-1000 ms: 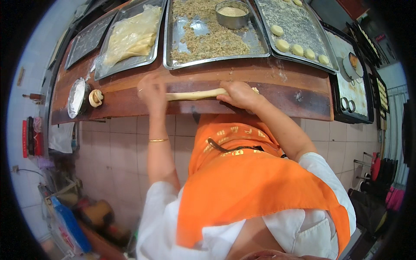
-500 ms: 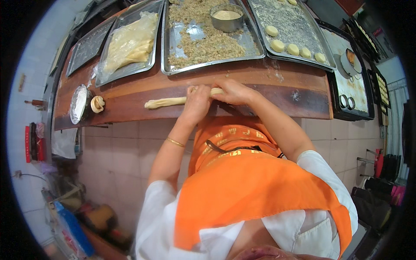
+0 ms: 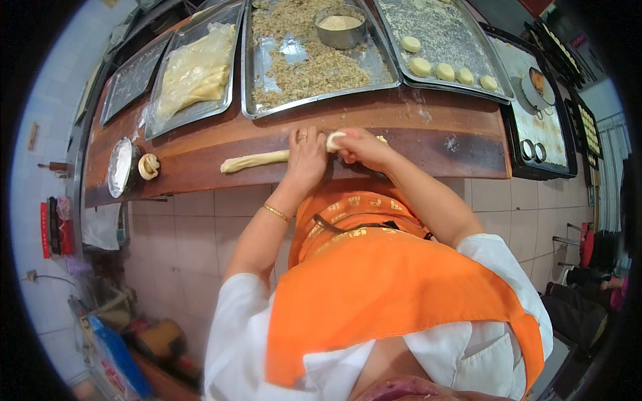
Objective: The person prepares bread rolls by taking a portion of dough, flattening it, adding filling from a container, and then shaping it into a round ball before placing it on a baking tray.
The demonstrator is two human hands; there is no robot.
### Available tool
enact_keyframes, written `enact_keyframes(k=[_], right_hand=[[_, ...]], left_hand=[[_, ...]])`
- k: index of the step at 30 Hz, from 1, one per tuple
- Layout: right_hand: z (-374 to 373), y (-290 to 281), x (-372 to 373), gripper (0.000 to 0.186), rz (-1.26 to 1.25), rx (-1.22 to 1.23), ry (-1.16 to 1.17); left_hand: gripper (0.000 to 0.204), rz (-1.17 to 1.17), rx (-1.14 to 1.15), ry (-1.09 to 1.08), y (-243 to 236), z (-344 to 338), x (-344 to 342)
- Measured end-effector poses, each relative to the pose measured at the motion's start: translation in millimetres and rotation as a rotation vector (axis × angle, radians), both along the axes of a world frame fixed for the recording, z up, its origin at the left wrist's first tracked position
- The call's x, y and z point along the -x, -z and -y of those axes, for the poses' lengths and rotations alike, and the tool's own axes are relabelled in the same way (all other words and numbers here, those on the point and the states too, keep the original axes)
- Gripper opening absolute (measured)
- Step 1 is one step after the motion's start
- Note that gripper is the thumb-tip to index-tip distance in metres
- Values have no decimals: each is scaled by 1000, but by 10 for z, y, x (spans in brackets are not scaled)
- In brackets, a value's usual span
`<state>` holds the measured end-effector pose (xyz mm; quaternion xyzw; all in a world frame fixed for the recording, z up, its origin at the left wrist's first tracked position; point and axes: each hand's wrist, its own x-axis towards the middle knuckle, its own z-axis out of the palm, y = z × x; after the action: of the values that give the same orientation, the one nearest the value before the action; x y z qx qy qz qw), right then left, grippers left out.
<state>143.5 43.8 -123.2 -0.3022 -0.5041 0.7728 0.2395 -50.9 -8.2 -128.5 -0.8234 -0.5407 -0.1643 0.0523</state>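
Note:
On the wooden table's near edge lies a long pale dough rope, its right end hidden beneath my left hand. The fingers of that hand are closed over the rope's end. Close beside it, my right hand grips a small piece of dough, whose round whitish face shows between thumb and fingers. Another bit of dough peeks out past the right hand's knuckles. Whether the piece is fully apart from the rope I cannot tell, since the fingers cover that spot.
Along the table's far side stand a tray of crumbly filling with a round tin, a tray of plastic-covered dough, and a floured tray with several dough rounds. At left are a bowl of flour and a dough lump.
My right hand has turned and shifted slightly right, bringing the dough piece's round face up. The left hand's fingers have straightened somewhat. The whole view has shifted a little.

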Motion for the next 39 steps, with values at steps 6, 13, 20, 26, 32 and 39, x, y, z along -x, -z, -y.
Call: enact_keyframes(k=[6,13,20,26,32,39], right_hand=[[-29,-300,-721,31,-209,172,268],[55,-162,-1177,29,591,-602,495],[265,-413,-869,20,143,-224,518],[422,-233,-356,13,806,-1103,368],[422,-215,-567,11,730,-1170,358],[469,-175,-1040,24,828,-1240,480]], left_hand=[[34,-13,18,-31,-290,45,-91],[36,544,178,260,-251,-98,-929],[18,705,133,53,-200,-125,-787],[21,841,130,-148,-402,123,-358],[25,490,-57,233,-162,273,-532],[34,480,201,203,-253,249,-439]])
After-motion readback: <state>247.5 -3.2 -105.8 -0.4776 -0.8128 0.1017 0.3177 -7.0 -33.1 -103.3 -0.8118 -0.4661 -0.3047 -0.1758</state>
